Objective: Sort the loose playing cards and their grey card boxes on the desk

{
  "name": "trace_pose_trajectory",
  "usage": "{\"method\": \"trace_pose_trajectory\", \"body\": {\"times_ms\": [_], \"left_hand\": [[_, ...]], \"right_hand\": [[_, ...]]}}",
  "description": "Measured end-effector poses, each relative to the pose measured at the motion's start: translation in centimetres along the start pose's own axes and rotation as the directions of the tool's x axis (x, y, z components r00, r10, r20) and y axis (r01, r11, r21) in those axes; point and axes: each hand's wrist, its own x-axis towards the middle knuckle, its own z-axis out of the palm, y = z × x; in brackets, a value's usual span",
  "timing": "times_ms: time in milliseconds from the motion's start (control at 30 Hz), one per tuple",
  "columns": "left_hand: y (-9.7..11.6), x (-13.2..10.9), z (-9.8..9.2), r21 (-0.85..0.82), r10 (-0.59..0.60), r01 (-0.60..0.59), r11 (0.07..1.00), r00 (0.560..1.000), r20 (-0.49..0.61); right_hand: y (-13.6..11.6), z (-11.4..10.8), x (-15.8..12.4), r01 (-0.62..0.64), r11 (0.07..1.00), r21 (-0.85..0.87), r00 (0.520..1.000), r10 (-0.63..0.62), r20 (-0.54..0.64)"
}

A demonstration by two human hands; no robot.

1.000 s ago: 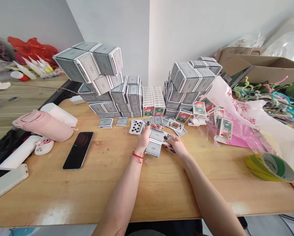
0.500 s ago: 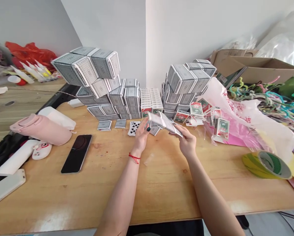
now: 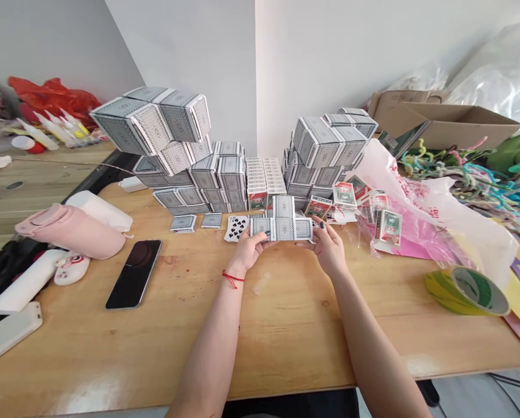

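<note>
A T-shaped piece of joined playing cards (image 3: pixel 284 227), backs showing, is held up over the table between both hands. My left hand (image 3: pixel 248 251), with a red string at the wrist, pinches its left end. At its right end, my right hand (image 3: pixel 328 247) grips the edge between thumb and fingers. Just left of the piece lies a ten of spades (image 3: pixel 236 228), face up. Behind stand two upright rows of card boxes (image 3: pixel 264 177), flanked by a left stack of card blocks (image 3: pixel 177 151) and a right stack of card blocks (image 3: pixel 325 154).
A black phone (image 3: pixel 133 274) and a pink bottle (image 3: pixel 75 229) lie at the left. Loose card boxes (image 3: pixel 345 194), a plastic bag (image 3: pixel 425 203) and a yellow-green tape roll (image 3: pixel 466 290) are at the right. Behind them are a cardboard box (image 3: pixel 464 125) and coloured pipe cleaners.
The card piece has turned from a tilted, edge-on pose so that its patterned backs face the camera. Both hands have shifted slightly with it.
</note>
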Motion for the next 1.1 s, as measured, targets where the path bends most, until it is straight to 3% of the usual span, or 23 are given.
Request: {"method": "trace_pose_trajectory", "body": {"times_ms": [133, 267, 400, 533, 700, 933, 1100], "left_hand": [[-0.1, 0.1, 0.0, 0.103, -0.033, 0.031, 0.994, 0.999, 0.01], [-0.2, 0.1, -0.5, 0.249, -0.06, 0.058, 0.967, 0.998, 0.002], [-0.5, 0.2, -0.7, 0.387, -0.004, 0.009, 0.922, 1.0, -0.014], [-0.8, 0.3, -0.3, 0.367, 0.043, -0.05, 0.929, 0.999, 0.028], [-0.7, 0.4, -0.2, 0.325, 0.013, -0.007, 0.946, 1.0, -0.017], [-1.1, 0.7, -0.3, 0.471, 0.06, -0.004, 0.882, 0.993, -0.105], [-1.4, 0.9, -0.4, 0.481, 0.029, 0.024, 0.876, 0.994, -0.102]], "right_hand": [[0.3, -0.1, 0.2, -0.133, 0.991, -0.021, 0.987, 0.134, 0.083], [0.5, -0.5, 0.4, -0.14, 0.987, -0.084, 0.985, 0.147, 0.089], [0.3, -1.0, 0.5, -0.133, 0.985, -0.108, 0.988, 0.14, 0.063], [0.2, -1.0, 0.5, -0.174, 0.982, -0.074, 0.983, 0.178, 0.046], [0.5, -0.6, 0.5, -0.221, 0.974, -0.049, 0.974, 0.223, 0.045], [1.1, -1.1, 0.7, -0.214, 0.957, -0.196, 0.977, 0.212, -0.03], [1.4, -1.6, 0.9, -0.249, 0.955, -0.162, 0.968, 0.252, -0.002]]}}
